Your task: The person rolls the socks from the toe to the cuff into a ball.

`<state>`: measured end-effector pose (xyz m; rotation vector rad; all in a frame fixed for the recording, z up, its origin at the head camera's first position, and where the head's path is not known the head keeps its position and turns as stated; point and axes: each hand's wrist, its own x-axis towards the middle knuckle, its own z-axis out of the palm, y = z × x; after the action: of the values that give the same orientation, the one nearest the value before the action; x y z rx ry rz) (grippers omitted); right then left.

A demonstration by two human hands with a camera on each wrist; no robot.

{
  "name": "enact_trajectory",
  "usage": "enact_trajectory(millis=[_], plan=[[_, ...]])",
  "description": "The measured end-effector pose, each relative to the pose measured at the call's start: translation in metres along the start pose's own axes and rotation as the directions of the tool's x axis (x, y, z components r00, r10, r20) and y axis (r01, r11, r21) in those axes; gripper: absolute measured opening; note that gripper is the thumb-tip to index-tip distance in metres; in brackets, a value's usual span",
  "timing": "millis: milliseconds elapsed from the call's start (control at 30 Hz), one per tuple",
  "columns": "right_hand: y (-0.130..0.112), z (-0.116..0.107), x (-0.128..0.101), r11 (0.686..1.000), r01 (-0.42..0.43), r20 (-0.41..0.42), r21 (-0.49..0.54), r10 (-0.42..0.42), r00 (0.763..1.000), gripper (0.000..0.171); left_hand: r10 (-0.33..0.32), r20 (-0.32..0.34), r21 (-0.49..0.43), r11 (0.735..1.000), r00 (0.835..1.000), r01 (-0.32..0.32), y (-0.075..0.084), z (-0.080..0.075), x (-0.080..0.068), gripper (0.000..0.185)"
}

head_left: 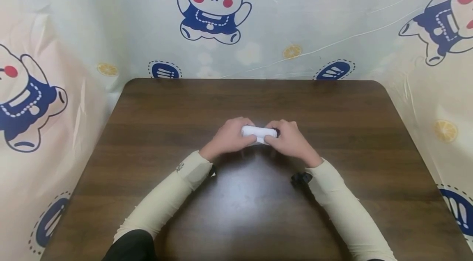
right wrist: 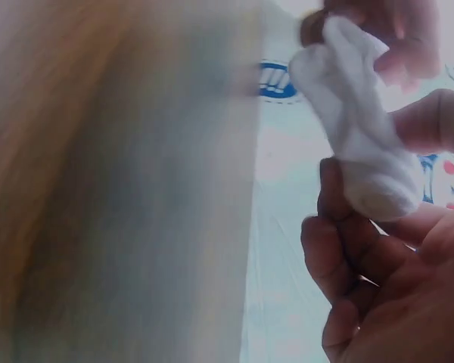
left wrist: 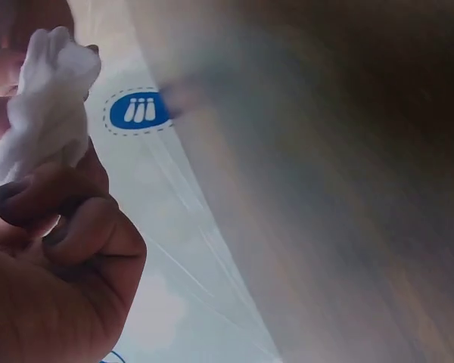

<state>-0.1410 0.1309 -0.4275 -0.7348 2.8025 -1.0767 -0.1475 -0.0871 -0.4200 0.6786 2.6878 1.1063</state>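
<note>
A small white roll of cloth (head_left: 258, 133) is held between both hands above the middle of the dark wooden table (head_left: 332, 105). My left hand (head_left: 230, 137) grips its left end and my right hand (head_left: 286, 140) grips its right end, fingers curled round it. In the left wrist view the white cloth (left wrist: 45, 106) sticks up from my curled fingers (left wrist: 68, 219). In the right wrist view the same cloth (right wrist: 359, 121) is bunched and pinched between thumb and fingers (right wrist: 348, 257). Both arms wear cream sleeves.
A plastic sheet printed with cartoon bears (head_left: 212, 6) and blue badges lines the wall behind the table and both sides. The table's far edge meets it at the back. A small black strap piece (head_left: 301, 178) shows at my right wrist.
</note>
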Motion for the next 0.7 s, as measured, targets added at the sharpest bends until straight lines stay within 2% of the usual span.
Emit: enact_trajectory(millis=[133,300,433,700], plan=[[-0.001,-0.006,0.0,0.998,-0.014,0.025,0.067,0.012,1.0,0.017,-0.004,0.031,-0.08,0.997,1.0,0.007,0.0,-0.001,0.001,0.021],[0.0,-0.007,0.0,0.999,-0.015,0.031,0.049,0.014,0.999,0.02,-0.023,0.051,-0.078,0.997,0.998,0.027,0.0,0.0,0.0,0.022],[-0.001,-0.009,0.003,0.996,-0.039,0.008,0.081,0.038,0.999,0.021,-0.038,0.058,-0.065,0.997,0.998,0.042,0.003,-0.001,-0.001,0.024],[-0.019,-0.021,0.014,0.996,-0.031,-0.028,0.078,0.033,0.999,0.026,-0.022,0.104,-0.074,0.997,0.994,0.03,0.007,-0.001,-0.002,0.027]])
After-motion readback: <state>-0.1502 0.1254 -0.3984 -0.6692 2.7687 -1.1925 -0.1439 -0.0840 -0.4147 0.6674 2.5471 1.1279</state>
